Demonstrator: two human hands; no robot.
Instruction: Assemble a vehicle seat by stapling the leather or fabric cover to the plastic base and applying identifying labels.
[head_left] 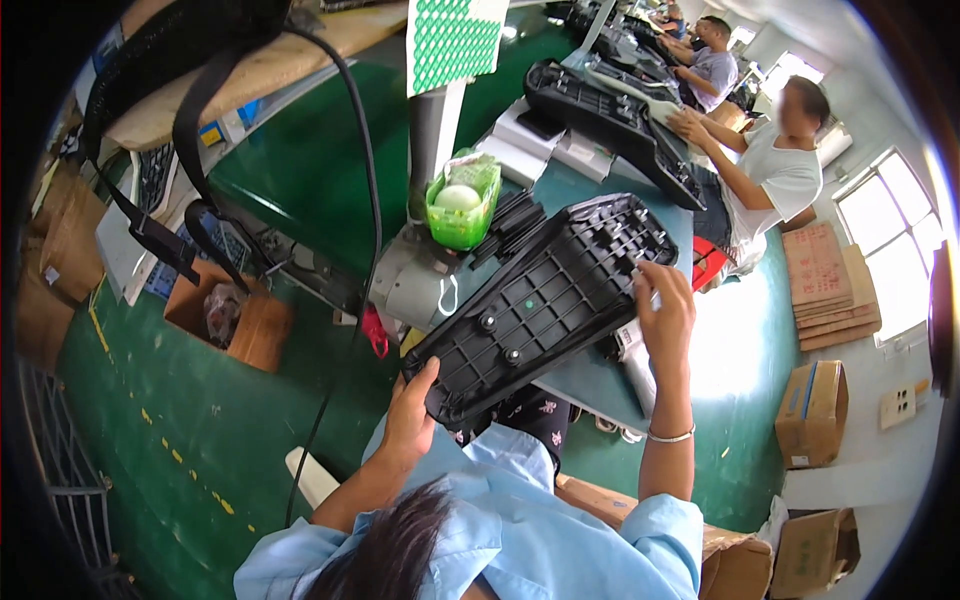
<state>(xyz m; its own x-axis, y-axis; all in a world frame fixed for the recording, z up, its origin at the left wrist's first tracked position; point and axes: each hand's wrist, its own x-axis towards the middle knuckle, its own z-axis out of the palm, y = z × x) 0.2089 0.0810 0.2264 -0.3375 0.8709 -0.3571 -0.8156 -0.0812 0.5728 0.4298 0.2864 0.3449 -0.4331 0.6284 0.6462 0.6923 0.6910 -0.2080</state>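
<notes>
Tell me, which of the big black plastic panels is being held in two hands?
The nearest black panel: the left hand grips its lower end, the right hand its upper edge. The other panel lies farther along the bench by a seated co-worker.

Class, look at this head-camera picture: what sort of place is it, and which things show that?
Probably a factory assembly line. The left hand and right hand hold a black plastic panel over a workbench; co-workers handle similar panels, and cardboard boxes stand nearby.

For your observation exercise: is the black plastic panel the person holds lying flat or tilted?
Tilted: the black plastic panel slopes up from the left hand to the right hand, ribbed underside showing.
</notes>
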